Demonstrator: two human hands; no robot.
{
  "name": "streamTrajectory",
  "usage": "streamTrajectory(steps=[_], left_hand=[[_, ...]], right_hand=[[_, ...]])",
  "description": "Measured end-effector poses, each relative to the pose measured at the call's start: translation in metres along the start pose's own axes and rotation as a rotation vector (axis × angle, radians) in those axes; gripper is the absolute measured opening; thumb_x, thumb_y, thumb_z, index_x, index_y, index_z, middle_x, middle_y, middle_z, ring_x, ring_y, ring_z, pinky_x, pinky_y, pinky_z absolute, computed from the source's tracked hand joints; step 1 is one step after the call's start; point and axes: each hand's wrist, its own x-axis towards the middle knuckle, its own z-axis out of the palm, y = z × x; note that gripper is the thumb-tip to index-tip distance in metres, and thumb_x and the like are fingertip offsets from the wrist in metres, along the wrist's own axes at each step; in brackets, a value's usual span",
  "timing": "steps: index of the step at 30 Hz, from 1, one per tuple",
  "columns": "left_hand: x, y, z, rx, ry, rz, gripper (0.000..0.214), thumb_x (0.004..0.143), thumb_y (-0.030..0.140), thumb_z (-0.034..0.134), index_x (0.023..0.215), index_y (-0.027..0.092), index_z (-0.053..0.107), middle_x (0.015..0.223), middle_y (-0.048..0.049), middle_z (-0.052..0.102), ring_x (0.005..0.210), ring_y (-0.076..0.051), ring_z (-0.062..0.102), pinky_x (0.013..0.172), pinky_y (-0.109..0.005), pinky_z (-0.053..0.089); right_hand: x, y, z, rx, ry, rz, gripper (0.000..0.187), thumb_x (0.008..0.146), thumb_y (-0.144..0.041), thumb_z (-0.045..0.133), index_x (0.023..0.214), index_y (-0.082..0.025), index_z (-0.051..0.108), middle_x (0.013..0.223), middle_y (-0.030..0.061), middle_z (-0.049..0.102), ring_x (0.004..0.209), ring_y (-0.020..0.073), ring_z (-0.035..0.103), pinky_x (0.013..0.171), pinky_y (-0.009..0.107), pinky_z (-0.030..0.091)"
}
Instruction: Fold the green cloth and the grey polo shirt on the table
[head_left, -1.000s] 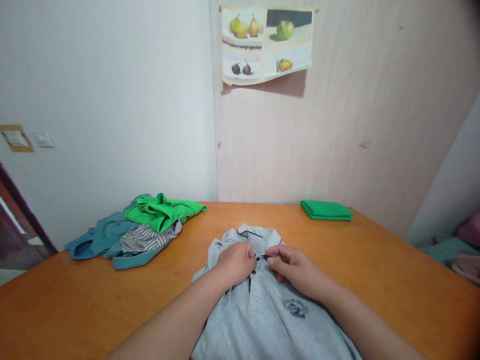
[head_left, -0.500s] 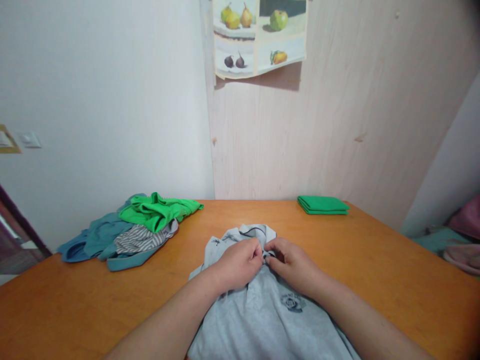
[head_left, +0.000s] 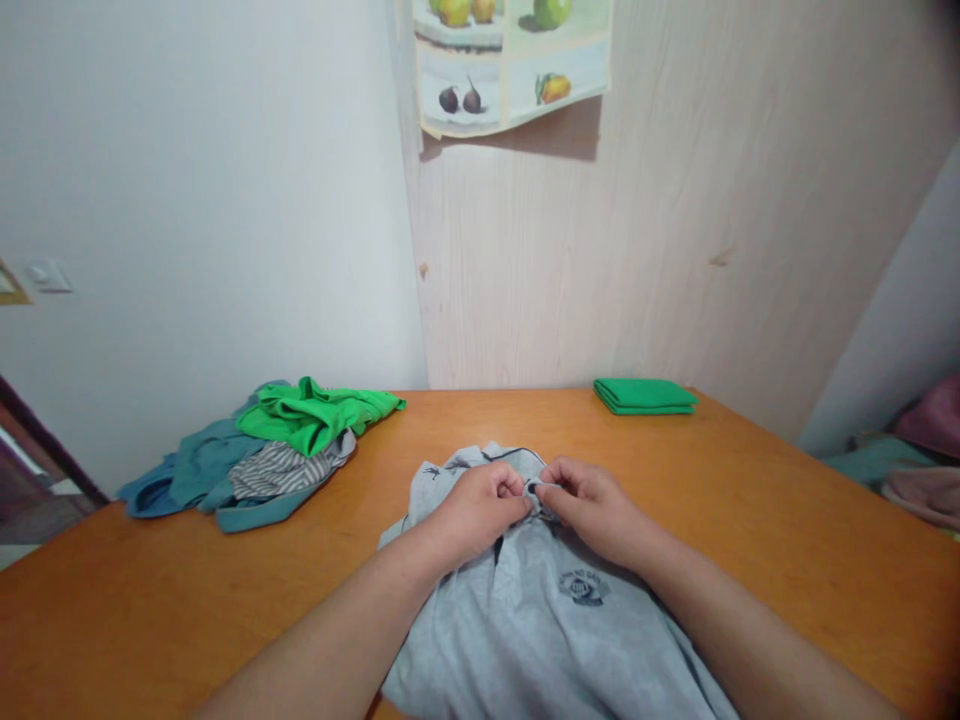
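A grey polo shirt (head_left: 547, 640) with a dark printed emblem on its chest lies bunched before me, its collar at the far end. My left hand (head_left: 487, 510) pinches the cloth of the placket near the collar. Across from it, my right hand (head_left: 592, 505) grips the other side between thumb and fingers. A small dark button (head_left: 532, 488) shows in the gap between the two hands. Parts of the collar and placket are hidden behind my fingers.
On the orange-brown table (head_left: 750, 560), a heap of crumpled clothes (head_left: 277, 460) in green, blue and stripes lies at the back left. A folded green cloth (head_left: 645, 396) sits at the back right. Fruit pictures (head_left: 517, 70) hang on the wall.
My hands have moved slightly apart at the collar, and the dark button now shows more plainly between them. The view has tilted down a little.
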Motion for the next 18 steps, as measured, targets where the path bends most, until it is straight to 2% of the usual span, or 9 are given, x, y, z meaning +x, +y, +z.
streamTrajectory(steps=[3,7,11,18], left_hand=[[-0.0019,0.0053,-0.0006,-0.138,0.018,-0.061,0.013,0.073,0.025,0.064,0.077,0.018,0.054,0.056,0.0080,0.047,0.048,-0.007,0.041,0.047,-0.020,0.028],[-0.0044,0.0100,-0.0018,-0.313,-0.070,-0.170,0.014,0.073,0.026,0.062,0.080,0.019,0.051,0.051,0.0062,0.052,0.045,-0.008,0.047,0.045,-0.019,0.030],[-0.0043,0.0098,-0.0027,-0.307,-0.077,-0.199,0.016,0.070,0.023,0.063,0.082,0.018,0.054,0.054,0.0049,0.055,0.049,-0.009,0.053,0.046,-0.018,0.035],[-0.0028,0.0091,-0.0030,-0.317,-0.043,-0.191,0.018,0.068,0.030,0.065,0.076,0.017,0.056,0.052,0.0074,0.048,0.041,-0.005,0.042,0.041,-0.018,0.027]], right_hand=[[-0.0007,-0.0036,-0.0002,0.095,-0.026,0.041,0.019,0.086,-0.039,0.056,0.082,-0.021,0.057,0.062,-0.0044,0.051,0.054,0.0109,0.048,0.051,0.024,0.036],[-0.0017,-0.0080,0.0000,0.148,-0.036,0.052,0.019,0.085,-0.040,0.057,0.080,-0.021,0.056,0.060,-0.0052,0.051,0.052,0.0106,0.047,0.050,0.024,0.035],[-0.0023,-0.0088,0.0000,0.141,-0.052,0.047,0.017,0.085,-0.037,0.058,0.080,-0.021,0.057,0.059,-0.0052,0.052,0.053,0.0108,0.046,0.051,0.024,0.035],[-0.0024,-0.0068,-0.0002,0.166,-0.086,0.037,0.017,0.085,-0.037,0.059,0.081,-0.021,0.058,0.062,-0.0045,0.053,0.056,0.0111,0.048,0.053,0.024,0.036]])
